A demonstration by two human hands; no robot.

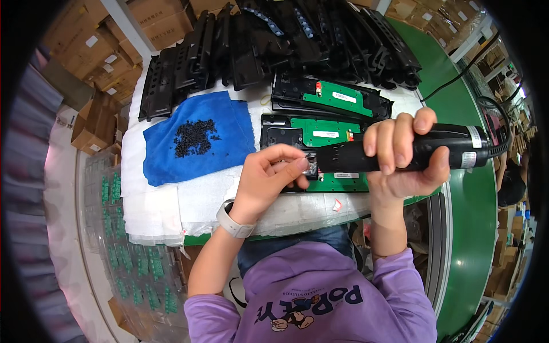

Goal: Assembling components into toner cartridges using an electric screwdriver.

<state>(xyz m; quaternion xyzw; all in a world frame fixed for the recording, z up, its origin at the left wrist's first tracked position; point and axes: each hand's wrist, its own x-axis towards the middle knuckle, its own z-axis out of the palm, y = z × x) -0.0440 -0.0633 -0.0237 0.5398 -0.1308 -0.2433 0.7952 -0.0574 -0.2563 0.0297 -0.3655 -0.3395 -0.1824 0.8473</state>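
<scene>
Powered screwdriver in right hand, fingers wrapped round it; left hand nearly pinched at its tip, hold unclear, over green board near desk's front edge. Likely screw-driving; next needs steady tip alignment.

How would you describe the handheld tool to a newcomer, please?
From the white-covered table, go right to the right hand. It grips a thick black tool, told from the flatter black plastic parts by its rounded body and pale labels.
</scene>
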